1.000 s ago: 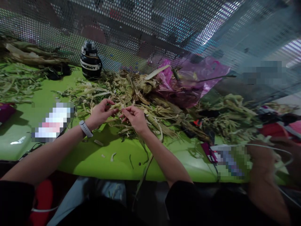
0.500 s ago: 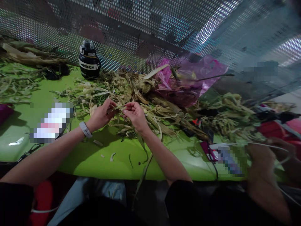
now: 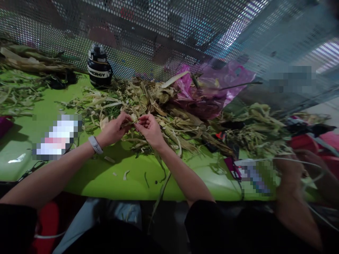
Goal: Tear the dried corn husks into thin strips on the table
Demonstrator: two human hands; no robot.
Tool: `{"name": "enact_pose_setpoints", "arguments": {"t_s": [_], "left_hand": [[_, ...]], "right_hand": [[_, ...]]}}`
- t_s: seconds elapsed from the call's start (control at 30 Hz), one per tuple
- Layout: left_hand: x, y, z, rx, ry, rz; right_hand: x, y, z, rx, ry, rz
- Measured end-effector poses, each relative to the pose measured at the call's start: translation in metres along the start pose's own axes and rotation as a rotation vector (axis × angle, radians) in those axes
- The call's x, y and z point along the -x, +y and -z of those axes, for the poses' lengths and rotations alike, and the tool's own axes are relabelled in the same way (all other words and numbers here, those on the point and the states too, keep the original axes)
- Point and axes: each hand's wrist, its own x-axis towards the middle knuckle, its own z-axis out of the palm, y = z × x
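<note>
My left hand (image 3: 114, 130) and my right hand (image 3: 153, 133) meet over the front of a heap of dried husks and leaf strips (image 3: 145, 95). Between their pinched fingertips is a small pale green plant strip (image 3: 134, 120), partly covered by the fingers. My left hand is closed on one end and wears a light watch band (image 3: 95, 144) at the wrist. Thumb and index finger of my right hand press the other end. Below my right hand, a long green leaf strip (image 3: 162, 190) hangs over the table's edge.
The green table (image 3: 95, 180) carries a black bottle (image 3: 99, 72), a blurred-out phone (image 3: 59, 137) and a pink plastic bag (image 3: 234, 88). A perforated metal panel (image 3: 148, 31) rises behind. At the right, another person's arm (image 3: 292, 183) is beside more plant matter (image 3: 254, 130) and a white cable.
My fingers have shifted slightly on the plant strip, and my right hand is a little further left. The other person's hand at the right has moved a little left.
</note>
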Motion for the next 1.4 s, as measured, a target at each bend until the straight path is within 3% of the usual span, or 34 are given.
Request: {"name": "enact_pose_setpoints", "arguments": {"t_s": [0.13,0.3,0.37,0.43,0.53,0.67,0.77,0.87,1.03,1.2,1.4], "left_hand": [[0.001,0.002,0.002,0.017,-0.041,-0.026],[0.002,0.004,0.003,-0.008,-0.194,-0.047],[0.002,0.005,0.001,-0.018,-0.213,-0.019],[0.002,0.007,-0.001,0.03,-0.204,-0.003],[0.0,0.011,0.0,0.201,-0.214,0.042],[-0.002,0.017,0.006,0.394,-0.342,0.212],[-0.003,0.021,0.01,0.486,-0.457,0.294],[-0.002,0.022,0.012,0.505,-0.522,0.283],[-0.002,0.023,0.012,0.541,-0.569,0.249],[0.002,0.027,0.006,0.719,-0.678,0.409],[0.005,0.024,-0.001,0.826,-0.62,0.585]], "right_hand": [[0.001,-0.007,-0.001,-0.101,0.037,-0.044],[0.001,-0.017,-0.001,-0.206,0.008,-0.346],[0.001,-0.018,0.0,-0.175,-0.027,-0.394],[0.0,-0.016,0.002,-0.13,-0.014,-0.352],[-0.002,-0.012,0.006,-0.038,0.068,-0.162],[-0.006,-0.006,0.007,0.035,0.151,0.03],[-0.007,-0.003,0.007,0.034,0.086,0.021],[-0.007,-0.002,0.009,0.047,0.022,0.001],[-0.007,-0.007,0.014,0.169,0.097,0.104],[-0.003,-0.008,0.008,0.161,0.011,0.119],[0.0,-0.017,0.01,0.254,0.01,0.141]]}}
